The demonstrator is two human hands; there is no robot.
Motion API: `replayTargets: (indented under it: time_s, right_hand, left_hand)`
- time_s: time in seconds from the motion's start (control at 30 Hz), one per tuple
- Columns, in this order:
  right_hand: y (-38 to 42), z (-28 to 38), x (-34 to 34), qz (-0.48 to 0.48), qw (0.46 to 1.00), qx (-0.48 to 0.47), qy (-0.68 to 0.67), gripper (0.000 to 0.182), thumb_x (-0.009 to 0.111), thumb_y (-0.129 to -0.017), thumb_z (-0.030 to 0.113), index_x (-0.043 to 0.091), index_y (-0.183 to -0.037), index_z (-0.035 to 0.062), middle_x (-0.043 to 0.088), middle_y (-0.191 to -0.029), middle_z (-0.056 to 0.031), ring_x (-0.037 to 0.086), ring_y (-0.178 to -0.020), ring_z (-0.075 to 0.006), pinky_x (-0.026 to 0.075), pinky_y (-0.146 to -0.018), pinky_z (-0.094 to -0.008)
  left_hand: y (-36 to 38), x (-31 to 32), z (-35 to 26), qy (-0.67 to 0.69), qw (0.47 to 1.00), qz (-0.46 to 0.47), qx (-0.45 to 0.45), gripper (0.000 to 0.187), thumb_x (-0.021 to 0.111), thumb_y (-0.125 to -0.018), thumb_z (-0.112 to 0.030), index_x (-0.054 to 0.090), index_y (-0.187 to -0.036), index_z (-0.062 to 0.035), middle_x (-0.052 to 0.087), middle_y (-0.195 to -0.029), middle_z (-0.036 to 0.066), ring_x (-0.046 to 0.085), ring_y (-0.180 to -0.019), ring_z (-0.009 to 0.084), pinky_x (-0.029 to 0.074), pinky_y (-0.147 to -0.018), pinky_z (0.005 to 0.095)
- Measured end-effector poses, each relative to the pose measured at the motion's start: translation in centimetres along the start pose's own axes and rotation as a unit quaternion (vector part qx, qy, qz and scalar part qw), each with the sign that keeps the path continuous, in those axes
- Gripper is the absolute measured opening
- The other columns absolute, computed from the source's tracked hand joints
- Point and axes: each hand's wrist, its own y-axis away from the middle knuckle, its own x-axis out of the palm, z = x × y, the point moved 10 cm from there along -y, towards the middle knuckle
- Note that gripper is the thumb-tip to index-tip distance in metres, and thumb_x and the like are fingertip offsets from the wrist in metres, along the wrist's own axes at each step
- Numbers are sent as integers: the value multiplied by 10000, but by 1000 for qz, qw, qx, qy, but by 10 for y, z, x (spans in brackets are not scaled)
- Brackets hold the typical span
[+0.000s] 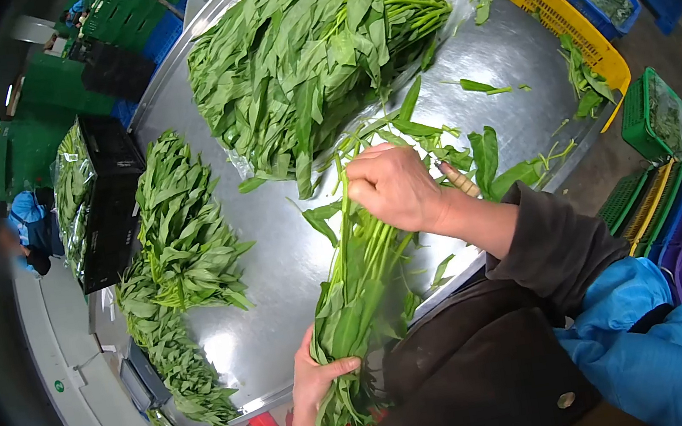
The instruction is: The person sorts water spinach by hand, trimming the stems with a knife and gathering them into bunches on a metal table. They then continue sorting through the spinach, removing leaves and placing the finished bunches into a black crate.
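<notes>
A bunch of leafy greens that look like water spinach (350,286) is stretched between my two hands over the table's near edge. Closed in a fist, my right hand (394,187) grips the stem end. My left hand (321,383) wraps around the leafy end, its thumb lying across the leaves. Beside my right wrist a wooden handle (460,180) shows; the rest of that tool is hidden. Loose leaves and stem pieces (487,158) lie scattered around my right hand. Just beyond it rises a large pile of the same greens (310,68) on clear plastic.
The metal table (281,345) carries a row of bunched greens (178,246) on its left. A black crate (106,204) of wrapped greens stands beside it. A yellow basket (579,36) sits at the right edge, with blue and green crates beyond. Another person (34,223) in blue is at far left.
</notes>
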Motion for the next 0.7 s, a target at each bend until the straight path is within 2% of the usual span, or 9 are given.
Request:
replayTargets:
  time_s: [0.07, 0.13, 0.2, 0.23, 0.37, 0.4, 0.43, 0.57, 0.7]
  right_hand:
    - [16, 44, -19, -134, 942, -274, 140, 182, 500, -776, 113, 496, -628, 6, 538, -632, -142, 556, -598, -302, 481, -630, -394]
    - [21, 39, -20, -124, 946, -257, 155, 133, 513, -767, 103, 515, -671, 11, 525, -632, -141, 564, -667, -316, 476, -646, -414]
    - [16, 16, -27, -142, 975, -133, 110, 171, 481, -806, 115, 516, -669, 18, 566, -636, -111, 584, -623, -263, 477, -622, -376]
    - [12, -47, -14, -71, 970, 163, -168, 224, 443, -852, 145, 546, -699, 18, 606, -659, -91, 593, -598, -205, 469, -601, -331]
    - [-8, -98, -62, -118, 945, 147, -268, 287, 453, -912, 227, 610, -895, -12, 634, -818, -167, 627, -688, -214, 487, -647, -316]
    - [-9, -84, -85, -144, 985, 61, 74, 293, 496, -906, 253, 601, -974, -12, 618, -920, -177, 629, -766, -242, 494, -685, -333]
    - [-7, -62, -86, -151, 900, -35, 407, 332, 540, -901, 278, 592, -1053, -12, 602, -1022, -186, 631, -844, -270, 501, -723, -350]
    - [18, 2, -69, -12, 967, -137, 213, 386, 653, -830, 221, 563, -1186, 101, 550, -1181, -115, 608, -943, -288, 504, -774, -368]
    - [59, 58, -9, 153, 935, -262, 181, 302, 690, -804, 201, 624, -1098, 174, 606, -1121, -48, 642, -827, -235, 527, -681, -328]
  left_hand:
    - [-3, 6, 0, 2, 1000, 12, -3, 789, 780, -601, 129, 449, -1309, 18, 622, -1142, 106, 616, -1001, 185, 500, -870, 318]
    - [-4, 13, 0, 1, 1000, 25, -5, 789, 782, -601, 125, 450, -1309, 17, 622, -1141, 104, 616, -1000, 183, 500, -870, 317]
    - [-6, 18, -1, 33, 999, 27, -5, 782, 777, -603, 125, 453, -1306, 14, 624, -1137, 102, 618, -994, 180, 501, -868, 318]
    - [-7, 18, 1, 33, 999, 29, -6, 782, 777, -603, 125, 453, -1306, 14, 624, -1137, 102, 618, -994, 180, 501, -868, 318]
    - [0, 6, 15, 30, 999, 12, -27, 756, 766, -606, 121, 466, -1290, 10, 631, -1123, 111, 629, -979, 194, 505, -861, 325]
    - [2, 5, 18, 49, 998, 8, -25, 746, 763, -607, 118, 470, -1285, 9, 634, -1119, 114, 633, -972, 200, 506, -858, 327]
    - [1, 1, 18, 46, 999, 2, -15, 728, 761, -606, 112, 479, -1270, 13, 637, -1110, 118, 639, -956, 208, 509, -848, 331]
    - [6, -6, 26, 69, 997, -10, -30, 712, 758, -607, 111, 485, -1258, 19, 640, -1100, 114, 640, -946, 208, 509, -846, 332]
    - [5, 0, 21, 69, 997, 0, -40, 676, 762, -619, 65, 499, -1239, 18, 643, -1082, 105, 633, -943, 197, 493, -855, 327]
